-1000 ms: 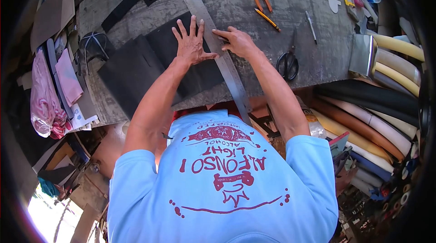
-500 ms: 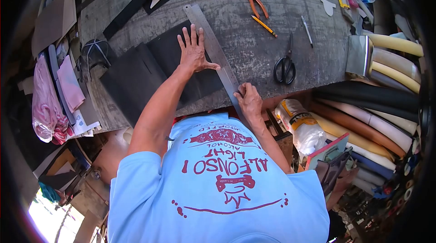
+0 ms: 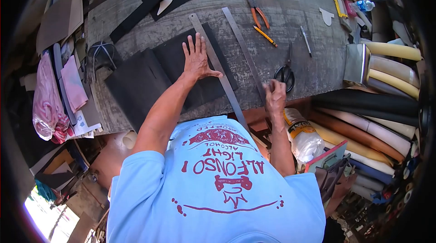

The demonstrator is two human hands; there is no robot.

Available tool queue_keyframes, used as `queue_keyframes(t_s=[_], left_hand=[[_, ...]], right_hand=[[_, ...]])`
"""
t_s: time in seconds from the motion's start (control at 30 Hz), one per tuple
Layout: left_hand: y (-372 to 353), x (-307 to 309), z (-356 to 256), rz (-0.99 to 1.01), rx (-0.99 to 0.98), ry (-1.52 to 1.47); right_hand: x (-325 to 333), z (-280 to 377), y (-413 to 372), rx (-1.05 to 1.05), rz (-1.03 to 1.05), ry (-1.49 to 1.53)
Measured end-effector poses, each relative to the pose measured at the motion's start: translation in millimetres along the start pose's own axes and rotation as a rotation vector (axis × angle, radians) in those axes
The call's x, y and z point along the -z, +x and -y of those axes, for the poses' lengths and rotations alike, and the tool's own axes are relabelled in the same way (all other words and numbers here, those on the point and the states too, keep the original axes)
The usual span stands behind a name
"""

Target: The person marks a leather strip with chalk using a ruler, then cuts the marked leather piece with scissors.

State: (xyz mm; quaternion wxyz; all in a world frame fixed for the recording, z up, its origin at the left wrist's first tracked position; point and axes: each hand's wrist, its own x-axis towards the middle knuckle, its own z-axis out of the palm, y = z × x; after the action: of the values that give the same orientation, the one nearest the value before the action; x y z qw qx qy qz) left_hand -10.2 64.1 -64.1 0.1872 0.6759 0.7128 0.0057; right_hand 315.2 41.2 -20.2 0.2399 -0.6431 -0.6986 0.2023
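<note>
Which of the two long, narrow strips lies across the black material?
The metal ruler with the hole at its far end, touched by the left hand. The other strip lies off the black material, its near end at the right hand.

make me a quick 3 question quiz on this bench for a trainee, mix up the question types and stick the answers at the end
1. Multiple choice: which tool lies closest to the pencil?
a) screwdriver
b) pliers
c) scissors

2. True or false: the left hand is open rather than clenched.

3. Fill the gap: the fingers of the right hand are at the near end of the narrow ____.

Key:
1. b
2. True
3. strip
</note>
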Motion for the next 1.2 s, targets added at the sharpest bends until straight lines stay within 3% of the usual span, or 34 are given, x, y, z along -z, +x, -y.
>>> queue_keyframes(t_s=[0.07,0.17,0.27,0.37,0.5,0.63,0.83,1.2], left_hand=[[0.2,1.2,-0.1,0.025,0.004,-0.012],[2.7,2.5,-0.8,0.063,0.009,0.006],[4.7,8.7,-3.5,0.100,0.017,0.037],[4.7,16.5,-5.9,0.112,0.027,0.022],[2.1,15.0,-2.1,0.043,0.005,-0.051],[3.8,16.8,-1.1,0.066,0.011,-0.053],[5.3,14.6,2.0,0.062,0.004,-0.107],[6.3,10.4,3.0,0.077,0.012,-0.103]], right_hand=[[5.2,19.5,27.0,-0.004,-0.176,0.036],[10.2,74.4,64.1,-0.153,-0.141,0.554],[-9.9,89.4,99.1,-0.358,0.247,0.746],[-47.6,114.7,108.6,-0.320,0.350,0.895],[-107.8,135.4,116.1,-0.147,0.395,0.938],[-158.9,140.9,134.4,0.041,0.328,0.773],[-168.1,146.5,147.0,0.237,0.303,0.570],[-160.5,154.2,148.2,0.229,0.357,0.526]])
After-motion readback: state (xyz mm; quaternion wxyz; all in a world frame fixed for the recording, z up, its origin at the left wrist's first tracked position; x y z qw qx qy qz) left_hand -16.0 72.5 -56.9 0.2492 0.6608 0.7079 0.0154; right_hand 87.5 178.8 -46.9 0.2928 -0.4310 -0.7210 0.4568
